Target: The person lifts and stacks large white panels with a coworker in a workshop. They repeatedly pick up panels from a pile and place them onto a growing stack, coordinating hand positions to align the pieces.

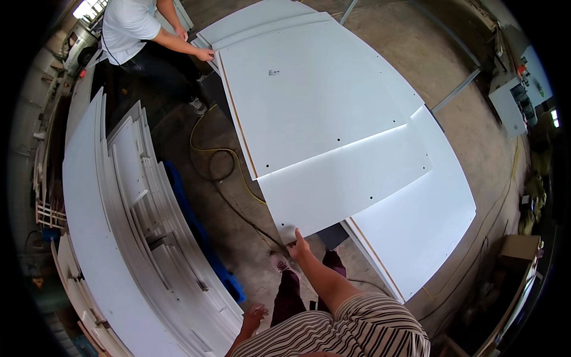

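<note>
My right hand (297,245) grips the near left corner of a white panel (348,181), thumb on top and fingers under the edge. Small dark holes run along the panel's near side. Its far part is covered by another wide white panel (309,101), which has a brown strip down its left edge. A further white panel (416,220) lies lower, to the right. My left hand (256,314) hangs low beside my leg, near the stacked boards, fingers loosely bent and apart with nothing visible in them.
A co-worker (134,30) at the far left has a hand on the upper panel's corner. White boards (95,196) stand stacked along the left, near a blue strip (199,238). A yellow hose (238,166) and dark cables cross the floor. Metal frame bars (455,89) show at far right.
</note>
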A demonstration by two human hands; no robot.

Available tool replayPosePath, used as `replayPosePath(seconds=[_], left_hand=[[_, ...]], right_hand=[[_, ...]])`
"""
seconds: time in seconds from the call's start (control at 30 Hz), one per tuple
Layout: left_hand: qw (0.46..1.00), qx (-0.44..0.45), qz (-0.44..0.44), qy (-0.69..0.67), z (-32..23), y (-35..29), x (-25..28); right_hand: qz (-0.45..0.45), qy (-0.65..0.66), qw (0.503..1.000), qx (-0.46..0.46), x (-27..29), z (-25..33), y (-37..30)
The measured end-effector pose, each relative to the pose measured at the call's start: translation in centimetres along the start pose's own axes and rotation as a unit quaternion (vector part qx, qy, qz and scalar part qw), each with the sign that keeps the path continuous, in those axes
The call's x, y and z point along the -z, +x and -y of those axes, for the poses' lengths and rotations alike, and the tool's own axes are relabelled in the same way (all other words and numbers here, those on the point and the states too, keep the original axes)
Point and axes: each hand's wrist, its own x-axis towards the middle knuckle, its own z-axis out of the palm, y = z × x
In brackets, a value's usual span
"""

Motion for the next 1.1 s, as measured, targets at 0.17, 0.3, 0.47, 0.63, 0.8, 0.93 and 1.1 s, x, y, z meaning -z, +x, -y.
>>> replayPosePath(seconds=[0.17, 0.3, 0.47, 0.63, 0.8, 0.93, 1.1], left_hand=[[0.996, 0.081, -0.033, -0.015, 0.3, 0.7, 3.2], [0.999, 0.045, 0.002, -0.031, -2.6, 3.9, 2.5], [0.984, -0.104, 0.139, 0.043, -5.0, 13.7, -0.1], [0.977, -0.026, 0.161, -0.14, -9.1, 16.8, -9.6], [0.949, -0.119, -0.003, -0.292, -9.7, 11.7, -11.0], [0.962, -0.183, -0.093, -0.178, -11.1, 7.3, -5.5], [0.961, -0.11, -0.196, -0.16, -9.4, 4.7, -3.3]], right_hand=[[-0.078, -0.017, 0.996, 0.028, -1.6, -2.0, -0.4], [-0.089, 0.017, 0.993, 0.072, -1.1, -2.6, 1.0], [-0.113, -0.022, 0.991, 0.071, 1.5, -2.0, -0.8], [-0.061, -0.058, 0.996, -0.007, 4.7, -1.5, -6.2], [0.053, -0.277, 0.945, -0.166, 3.0, -1.7, -12.9], [0.097, -0.108, 0.987, -0.073, 2.6, 8.7, -6.9], [0.065, -0.066, 0.993, 0.075, 0.3, 28.7, -5.0]])
